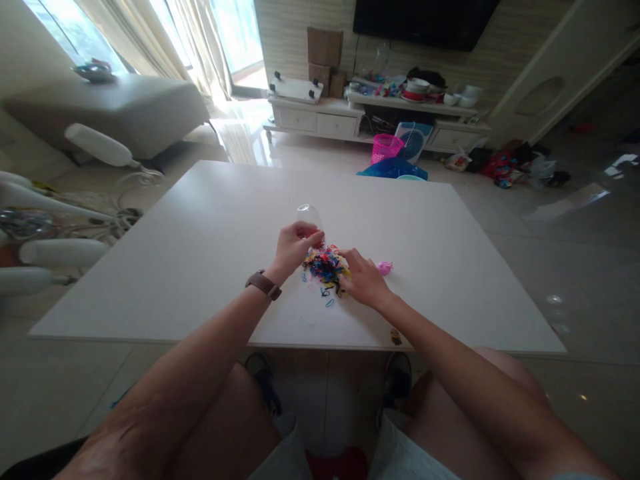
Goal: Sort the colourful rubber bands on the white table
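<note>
A loose pile of small colourful rubber bands lies on the white table, with a few strays towards me. My left hand is closed at the near end of a clear plastic container, whose mouth points at the pile; something red shows beside the fingers. Curved over the pile's right side is my right hand, its fingers apart and touching the bands. Whether it pinches any of them is hidden. A small crumpled-looking pink object rests just right of that hand.
A small brown and yellow item lies at the table's near edge, by my right forearm. Past the far edge are a blue plastic bag and a pink basket. White lamp arms stand on the left.
</note>
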A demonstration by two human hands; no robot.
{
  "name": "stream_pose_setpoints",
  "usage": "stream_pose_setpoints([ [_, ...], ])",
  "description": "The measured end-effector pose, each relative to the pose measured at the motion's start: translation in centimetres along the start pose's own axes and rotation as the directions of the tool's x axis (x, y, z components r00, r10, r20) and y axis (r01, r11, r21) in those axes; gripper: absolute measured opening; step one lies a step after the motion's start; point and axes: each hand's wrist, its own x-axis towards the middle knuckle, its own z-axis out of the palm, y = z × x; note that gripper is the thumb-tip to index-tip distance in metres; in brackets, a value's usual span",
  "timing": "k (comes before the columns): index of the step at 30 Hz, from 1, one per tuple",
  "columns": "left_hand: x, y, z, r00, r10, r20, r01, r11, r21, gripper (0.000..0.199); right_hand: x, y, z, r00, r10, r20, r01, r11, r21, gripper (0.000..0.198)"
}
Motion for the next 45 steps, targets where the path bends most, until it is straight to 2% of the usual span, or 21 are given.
stream_pose_setpoints([
  [8, -0.4, 0.2, 0.0, 0.991, 0.120, 0.061, -0.132, 0.956, 0.263, 0.026, 0.0, -0.3, -0.2, 1.000, 0.010, 0.012, -0.010, 1.000, -0.009, 0.051],
  [11, -0.3, 0.1, -0.1, 0.990, 0.137, 0.041, -0.143, 0.955, 0.260, 0.021, 0.0, -0.3, -0.2, 1.000, 0.007, 0.009, -0.007, 1.000, -0.002, 0.051],
  [15, -0.1, 0.3, 0.0, 0.994, 0.109, -0.008, -0.106, 0.978, 0.180, 0.030, 0.0, -0.2, -0.1, 1.000, 0.003, 0.007, -0.003, 1.000, 0.003, 0.052],
  [18, -0.1, 0.5, 0.0, 1.000, -0.023, -0.019, 0.022, 0.996, -0.081, 0.036, 0.0, 0.0, 0.1, 1.000, 0.006, 0.007, -0.006, 1.000, -0.004, 0.052],
  [20, 0.0, 0.6, -0.1, 0.985, -0.172, -0.022, 0.158, 0.941, -0.300, 0.033, 0.0, 0.1, 0.2, 1.000, 0.003, 0.007, -0.003, 1.000, -0.006, 0.052],
  [21, 0.0, 0.6, -0.2, 0.964, -0.265, -0.026, 0.234, 0.889, -0.394, 0.031, 0.0, 0.1, 0.2, 1.000, 0.000, 0.007, 0.000, 1.000, -0.005, 0.052],
  [23, -0.1, 0.7, -0.3, 0.892, -0.452, -0.002, 0.383, 0.759, -0.527, 0.029, 0.0, 0.0, 0.1, 1.000, -0.003, 0.010, 0.003, 1.000, -0.003, 0.052],
  [25, -0.2, 0.9, -0.3, 0.821, -0.567, 0.068, 0.487, 0.632, -0.603, 0.027, 0.0, -0.1, 0.1, 1.000, -0.001, 0.013, 0.001, 1.000, -0.004, 0.052],
  [28, -0.4, 1.3, 0.0, 0.791, -0.597, 0.136, 0.514, 0.527, -0.677, 0.027, 0.0, -0.2, -0.1, 1.000, 0.004, 0.016, -0.004, 1.000, -0.008, 0.052],
  [33, -0.4, 1.4, 0.1, 0.768, -0.620, 0.159, 0.530, 0.477, -0.701, 0.030, 0.0, -0.1, 0.0, 1.000, 0.002, 0.018, -0.002, 1.000, -0.004, 0.052],
  [36, -0.4, 1.1, 0.1, 0.794, -0.595, 0.124, 0.514, 0.549, -0.659, 0.029, 0.0, -0.1, 0.0, 1.000, 0.003, 0.025, -0.003, 1.000, -0.006, 0.053],
  [38, -0.5, 0.9, 0.3, 0.858, -0.507, 0.084, 0.459, 0.684, -0.566, 0.030, 0.0, -0.1, -0.1, 0.999, 0.007, 0.031, -0.006, 1.000, -0.009, 0.053],
  [41, -0.7, 0.7, 0.6, 0.967, -0.252, 0.030, 0.248, 0.912, -0.326, 0.035, 0.0, -0.1, -0.1, 1.000, 0.006, 0.029, -0.006, 1.000, -0.012, 0.052],
  [43, -0.7, 0.5, 0.7, 0.994, -0.105, 0.026, 0.108, 0.980, -0.169, 0.040, 0.0, 0.0, -0.1, 1.000, 0.003, 0.016, -0.003, 1.000, -0.007, 0.052],
  [45, -0.7, 0.5, 0.7, 0.999, -0.016, 0.033, 0.018, 0.998, -0.064, 0.038, 0.1, 0.1, 0.0, 1.000, 0.001, 0.000, -0.001, 1.000, 0.007, 0.052],
])
